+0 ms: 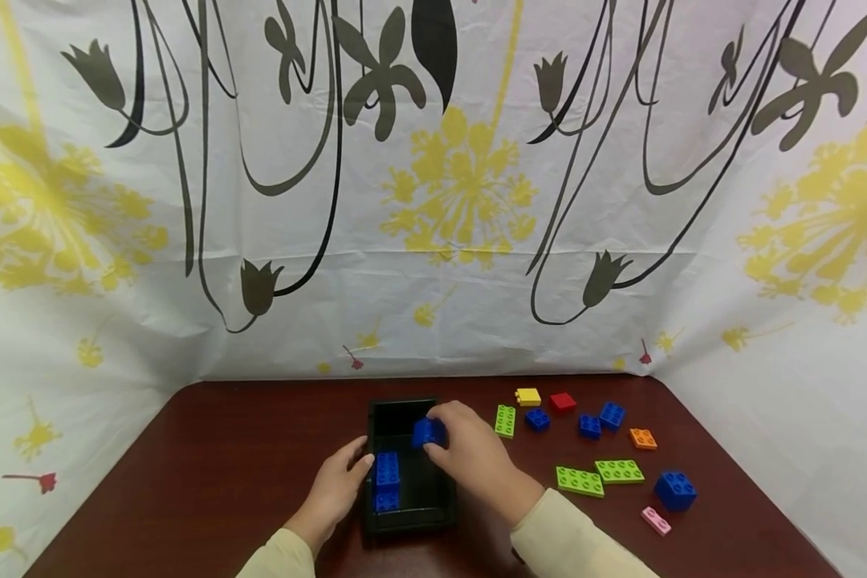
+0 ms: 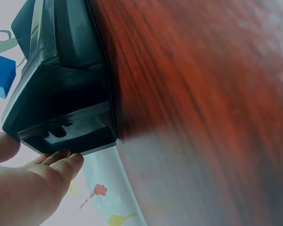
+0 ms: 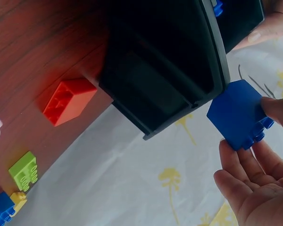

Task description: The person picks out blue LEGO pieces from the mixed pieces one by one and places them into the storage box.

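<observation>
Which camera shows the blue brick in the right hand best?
The right wrist view: the brick is large, mostly uncovered. Head view: small, partly behind the hand. Left wrist view: apparently the same brick, cut off at the frame's edge.

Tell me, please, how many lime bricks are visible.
3: one lime brick near the yellow brick, two lime bricks left of the large blue brick. The right hand may hide others.

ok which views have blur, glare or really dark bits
Left wrist: the table smears out of focus toward the right, with pale glare lower down; right wrist: the box is nearly black with little detail, though the blue block looks fairly crisp; head: mostly even light, loose blocks readable, the box's inside dark.
</observation>
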`<action>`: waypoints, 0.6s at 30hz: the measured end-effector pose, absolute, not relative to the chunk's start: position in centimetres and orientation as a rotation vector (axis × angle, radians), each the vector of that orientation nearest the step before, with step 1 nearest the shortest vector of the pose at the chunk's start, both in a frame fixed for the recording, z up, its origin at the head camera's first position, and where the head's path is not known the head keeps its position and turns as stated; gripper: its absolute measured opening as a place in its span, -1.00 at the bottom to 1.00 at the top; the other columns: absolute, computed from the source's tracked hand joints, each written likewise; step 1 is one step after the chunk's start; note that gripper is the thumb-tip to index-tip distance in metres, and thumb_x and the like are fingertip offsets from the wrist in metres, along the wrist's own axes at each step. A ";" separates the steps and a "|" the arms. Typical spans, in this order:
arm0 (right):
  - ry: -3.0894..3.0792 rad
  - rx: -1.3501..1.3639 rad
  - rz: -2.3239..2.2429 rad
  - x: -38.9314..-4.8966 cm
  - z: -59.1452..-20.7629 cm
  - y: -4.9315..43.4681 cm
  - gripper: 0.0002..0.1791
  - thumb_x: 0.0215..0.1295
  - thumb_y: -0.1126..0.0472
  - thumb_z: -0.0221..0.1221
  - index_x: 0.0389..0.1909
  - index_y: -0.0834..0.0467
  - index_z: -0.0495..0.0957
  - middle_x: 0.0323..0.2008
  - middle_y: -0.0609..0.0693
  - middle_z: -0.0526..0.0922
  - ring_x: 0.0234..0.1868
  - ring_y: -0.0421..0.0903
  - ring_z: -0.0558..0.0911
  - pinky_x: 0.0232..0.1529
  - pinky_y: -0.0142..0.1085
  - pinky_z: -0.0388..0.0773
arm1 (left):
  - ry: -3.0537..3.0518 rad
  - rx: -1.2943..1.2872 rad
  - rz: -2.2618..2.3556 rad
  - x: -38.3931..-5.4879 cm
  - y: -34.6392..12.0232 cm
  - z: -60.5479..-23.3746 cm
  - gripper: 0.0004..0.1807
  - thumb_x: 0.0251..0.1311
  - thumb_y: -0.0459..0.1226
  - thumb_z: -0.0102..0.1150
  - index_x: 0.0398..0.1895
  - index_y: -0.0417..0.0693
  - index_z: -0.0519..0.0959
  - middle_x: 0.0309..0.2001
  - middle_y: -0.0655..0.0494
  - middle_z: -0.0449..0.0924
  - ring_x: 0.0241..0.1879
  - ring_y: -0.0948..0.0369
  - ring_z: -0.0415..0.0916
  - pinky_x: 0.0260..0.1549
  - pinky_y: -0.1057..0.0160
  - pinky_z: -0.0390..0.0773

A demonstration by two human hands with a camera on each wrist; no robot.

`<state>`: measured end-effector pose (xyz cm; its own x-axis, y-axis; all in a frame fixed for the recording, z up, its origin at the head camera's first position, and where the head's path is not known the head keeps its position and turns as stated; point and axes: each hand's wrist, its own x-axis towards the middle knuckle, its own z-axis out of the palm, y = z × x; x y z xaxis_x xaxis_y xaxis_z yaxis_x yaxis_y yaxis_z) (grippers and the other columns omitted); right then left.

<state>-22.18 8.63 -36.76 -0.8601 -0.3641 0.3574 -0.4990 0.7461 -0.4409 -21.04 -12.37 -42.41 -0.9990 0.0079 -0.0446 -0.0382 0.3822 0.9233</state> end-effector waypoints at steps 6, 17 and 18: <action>-2.723 0.701 0.738 -22.8 -36.9 7.5 -0.60 0.17 0.16 0.36 0.00 0.20 0.56 -0.07 0.07 0.60 -0.15 -0.07 0.62 -0.12 -0.17 0.65 | 2.588 -0.032 1.729 -20.9 -12.3 -42.5 -0.46 0.46 -0.24 -0.08 0.41 -0.30 0.21 0.36 -0.35 0.21 0.35 -0.26 0.13 0.16 -0.24 0.35; -2.792 0.737 0.611 -23.8 -36.6 5.5 -0.58 0.18 0.11 0.35 0.04 0.16 0.56 -0.04 0.04 0.60 -0.11 -0.10 0.62 -0.10 -0.20 0.64 | 2.582 -0.041 1.736 -20.9 -12.3 -42.3 -0.45 0.46 -0.22 -0.07 0.41 -0.31 0.21 0.36 -0.36 0.22 0.34 -0.25 0.16 0.15 -0.24 0.35; -2.800 0.738 0.595 -24.0 -36.6 5.3 -0.57 0.18 0.11 0.35 0.04 0.15 0.56 -0.04 0.04 0.60 -0.12 -0.10 0.62 -0.11 -0.21 0.64 | 2.581 -0.038 1.738 -20.9 -12.3 -42.3 -0.45 0.46 -0.23 -0.07 0.41 -0.32 0.21 0.35 -0.36 0.22 0.34 -0.25 0.17 0.15 -0.24 0.36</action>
